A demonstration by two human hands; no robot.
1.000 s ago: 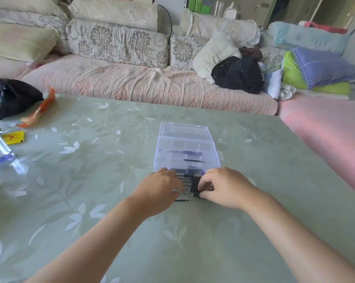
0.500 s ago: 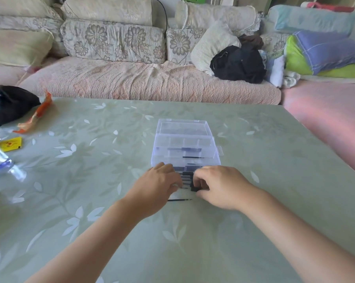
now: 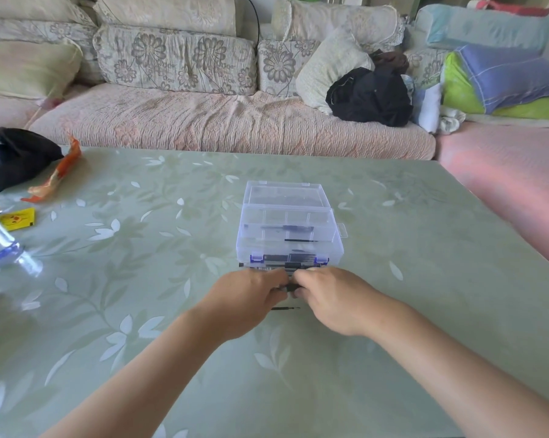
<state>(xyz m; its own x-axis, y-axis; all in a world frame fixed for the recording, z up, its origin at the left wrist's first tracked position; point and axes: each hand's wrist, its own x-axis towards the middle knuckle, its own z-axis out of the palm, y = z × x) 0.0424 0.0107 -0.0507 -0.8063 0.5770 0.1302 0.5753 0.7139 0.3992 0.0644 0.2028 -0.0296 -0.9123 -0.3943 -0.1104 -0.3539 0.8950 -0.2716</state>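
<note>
Black piece (image 3: 288, 287) has pulled back off the clear box (image 3: 289, 235) front since 1 s ago; the blue latches now show. It sits just in front of the box, over the bench (image 3: 425, 279). Long axis runs left-right, ends hidden. Left hand (image 3: 248, 298) and right hand (image 3: 333, 300) grip: each pinching one end. Thin rod (image 3: 286, 308) lies on the bench below, parallel.

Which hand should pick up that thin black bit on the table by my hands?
The left hand, narrowly: the bit ends right beside it, the right hand slightly farther. Both grip the black piece.
</note>
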